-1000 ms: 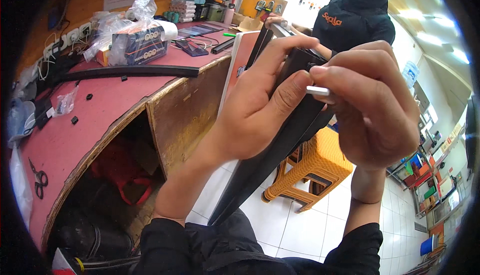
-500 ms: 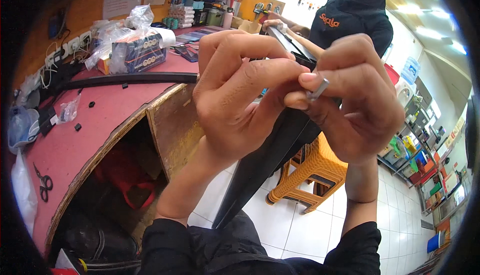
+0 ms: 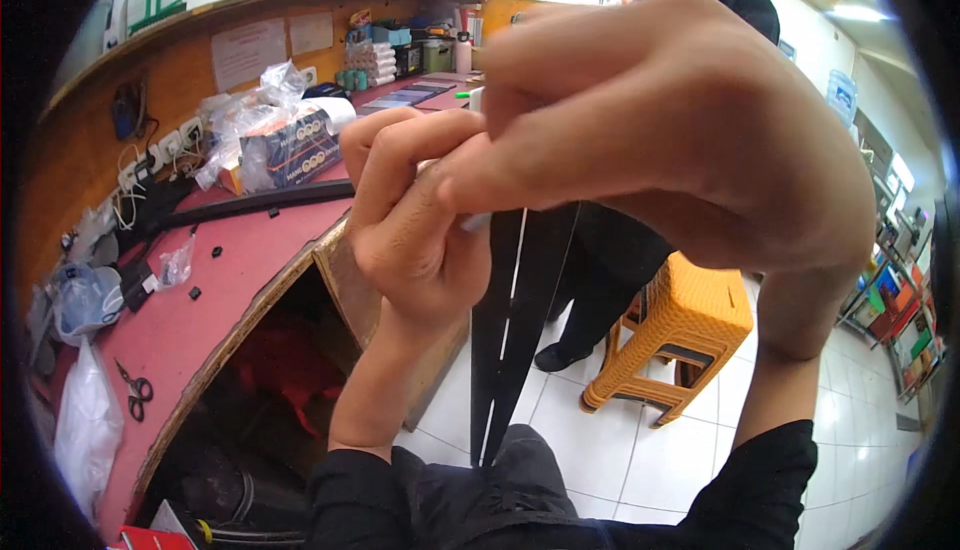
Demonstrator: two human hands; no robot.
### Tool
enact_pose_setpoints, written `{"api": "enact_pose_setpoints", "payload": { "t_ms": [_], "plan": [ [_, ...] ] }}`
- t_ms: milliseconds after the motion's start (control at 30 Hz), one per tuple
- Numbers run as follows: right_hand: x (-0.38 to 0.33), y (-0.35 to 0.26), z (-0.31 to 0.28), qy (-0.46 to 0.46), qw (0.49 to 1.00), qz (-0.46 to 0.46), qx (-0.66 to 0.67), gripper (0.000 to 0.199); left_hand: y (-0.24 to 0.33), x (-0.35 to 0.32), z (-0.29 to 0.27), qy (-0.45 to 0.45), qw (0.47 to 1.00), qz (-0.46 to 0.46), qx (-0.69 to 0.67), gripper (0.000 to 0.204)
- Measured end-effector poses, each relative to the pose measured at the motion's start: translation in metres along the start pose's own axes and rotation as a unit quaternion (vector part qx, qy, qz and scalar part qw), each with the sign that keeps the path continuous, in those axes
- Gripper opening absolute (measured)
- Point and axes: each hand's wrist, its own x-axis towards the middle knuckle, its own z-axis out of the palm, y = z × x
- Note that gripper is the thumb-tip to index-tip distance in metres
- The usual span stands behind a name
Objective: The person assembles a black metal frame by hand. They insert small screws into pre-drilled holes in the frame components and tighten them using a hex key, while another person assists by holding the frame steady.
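My left hand (image 3: 420, 215) is raised in the middle of the view with its fingers curled closed. What it grips is hidden by the fingers. My right hand (image 3: 690, 140), blurred and large in front, reaches across with bent fingers. Its fingertips meet the left hand, and whatever they pinch cannot be made out. A bit of grey shows just below the joined fingers. Behind and below the hands, a long black flat bar (image 3: 545, 290) with a pale broken line along it slopes down to my lap.
A red worktop (image 3: 255, 255) on the left carries scissors (image 3: 134, 390), small black pieces, a long black strip (image 3: 260, 202) and a plastic-covered box (image 3: 290, 150). An orange woven stool (image 3: 690, 310) stands on the white tiles. A person in black (image 3: 610, 250) stands beyond my right hand.
My right hand has come closer and swung left over the left hand. The small grey metal piece pinched in it is no longer plain to see. The view has shifted, showing more black bar.
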Motion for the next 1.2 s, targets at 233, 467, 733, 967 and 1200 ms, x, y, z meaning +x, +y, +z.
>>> {"api": "enact_pose_setpoints", "payload": {
  "t_ms": [233, 467, 733, 967, 1200],
  "plan": [
    [-0.005, 0.017, -0.006, -0.029, 0.996, -0.019, 0.087, 0.023, 0.008, -0.016, 0.002, 0.018, 0.992, -0.12, -0.047, 0.027],
    [-0.019, 0.029, -0.002, 0.026, 0.993, -0.059, 0.101, 0.024, 0.009, -0.016, 0.01, 0.069, 0.973, -0.146, -0.166, 0.041],
    [-0.031, 0.034, 0.002, 0.076, 0.986, -0.088, 0.121, 0.024, 0.005, -0.016, 0.011, 0.079, 0.989, -0.097, -0.076, 0.036],
    [-0.028, 0.031, 0.001, 0.121, 0.975, -0.107, 0.153, 0.025, 0.01, -0.01, 0.005, 0.001, 0.995, -0.098, 0.004, 0.029],
    [-0.027, 0.023, 0.033, 0.211, 0.97, 0.085, 0.083, 0.023, 0.014, -0.011, 0.011, 0.084, 0.98, -0.168, -0.071, 0.025]
  ]
}}
